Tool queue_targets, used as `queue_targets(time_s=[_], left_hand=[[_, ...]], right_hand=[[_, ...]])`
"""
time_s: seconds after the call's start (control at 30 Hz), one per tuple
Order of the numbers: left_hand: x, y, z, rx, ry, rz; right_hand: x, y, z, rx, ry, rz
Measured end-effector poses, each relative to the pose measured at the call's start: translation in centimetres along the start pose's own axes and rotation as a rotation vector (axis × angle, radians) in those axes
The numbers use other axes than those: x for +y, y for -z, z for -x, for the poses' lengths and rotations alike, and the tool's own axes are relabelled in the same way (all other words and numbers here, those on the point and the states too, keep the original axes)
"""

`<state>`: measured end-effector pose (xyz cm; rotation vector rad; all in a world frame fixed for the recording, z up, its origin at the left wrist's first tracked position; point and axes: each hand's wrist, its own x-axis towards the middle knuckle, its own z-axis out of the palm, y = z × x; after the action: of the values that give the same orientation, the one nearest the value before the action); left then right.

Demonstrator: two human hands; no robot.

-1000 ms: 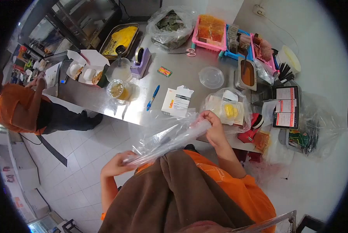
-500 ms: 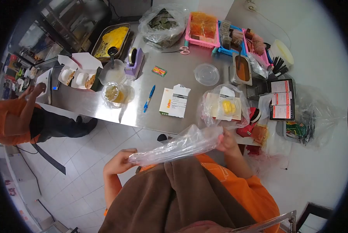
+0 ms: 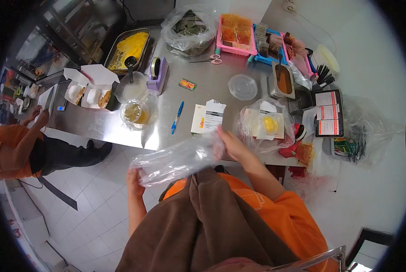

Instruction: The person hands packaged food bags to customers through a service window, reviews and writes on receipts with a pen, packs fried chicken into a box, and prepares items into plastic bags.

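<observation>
A clear plastic bag [image 3: 178, 158] is stretched between my hands, just in front of the metal table's near edge. Its left end is gripped by my left hand [image 3: 135, 182]. My right hand [image 3: 231, 144] pinches the other end, higher up and close to the table. Just beyond the bag lie a small white and yellow box [image 3: 198, 119] and a printed slip [image 3: 215, 114] with a blue pen [image 3: 177, 118] to their left. To the right rests another clear bag [image 3: 246, 129], with a yellow item [image 3: 270, 124] and a slip inside.
Lidded cup [image 3: 134, 113], open white food boxes [image 3: 107, 84] and purple tape dispenser [image 3: 156, 81] stand left. Behind are a tray of yellow food [image 3: 131, 47], a bag of dark leaves [image 3: 189, 27] and a pink basket [image 3: 236, 49]. A co-worker [image 3: 17, 149] stands far left.
Both hands have shifted left with the bag. My right hand has risen toward the table, and the bag is spread wider and flatter than before.
</observation>
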<state>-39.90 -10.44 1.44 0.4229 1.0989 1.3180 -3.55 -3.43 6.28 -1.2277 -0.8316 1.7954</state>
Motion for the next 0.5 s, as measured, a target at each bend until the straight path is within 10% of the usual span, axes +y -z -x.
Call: queue_targets(time_s=[0.17,0.3,0.5], left_hand=[[-1.1,3.2,-1.2,0.088,0.075,-0.015],[-0.6,3.8,-1.6,-0.020,0.013,-0.375],[-2.8,2.0,-6.5,0.028,0.127,-0.351]], right_hand=[[1.5,-5.2,-7.8,0.552,0.438,1.235],[1.5,-5.6,-6.8,0.735,0.067,1.407],[-1.0,2.6,-7.8,0.620,0.097,1.087]])
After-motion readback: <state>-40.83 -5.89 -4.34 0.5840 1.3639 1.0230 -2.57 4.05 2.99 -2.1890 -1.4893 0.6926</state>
